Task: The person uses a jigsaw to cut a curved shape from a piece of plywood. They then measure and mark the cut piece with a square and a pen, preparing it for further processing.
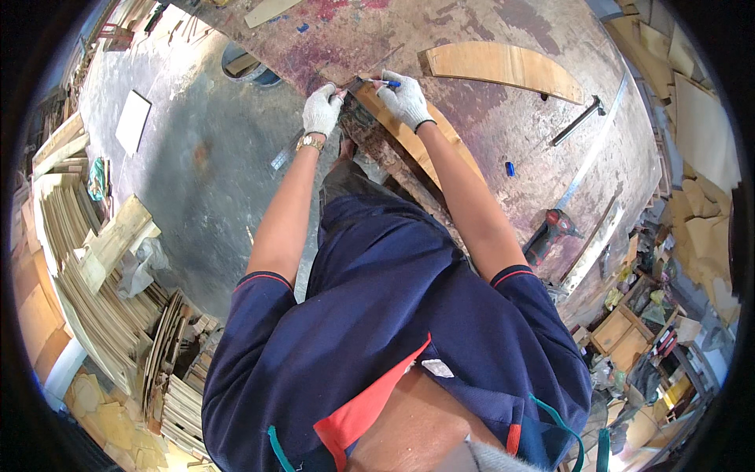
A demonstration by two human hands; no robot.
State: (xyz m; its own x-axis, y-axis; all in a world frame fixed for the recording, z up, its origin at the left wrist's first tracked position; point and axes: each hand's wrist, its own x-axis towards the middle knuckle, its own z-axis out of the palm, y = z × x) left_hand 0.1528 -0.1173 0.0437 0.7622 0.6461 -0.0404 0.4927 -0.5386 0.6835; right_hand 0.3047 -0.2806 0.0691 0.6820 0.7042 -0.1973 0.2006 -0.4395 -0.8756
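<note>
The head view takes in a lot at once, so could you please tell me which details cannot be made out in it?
In the head view:
Curved board near the right grip: partly hidden by the right forearm.
What, if anything, the left grip holds: too small to tell.
Wristwatch: dial too small to read.
Pale strip: cut off by the top edge.

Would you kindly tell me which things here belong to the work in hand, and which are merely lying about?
In use, it seems:
pen, held in the right hand
curved board beneath that hand, with the left hand near its end

Apparently just lying about:
second curved board
hammer
power tool
white panel
stacked wood
</note>
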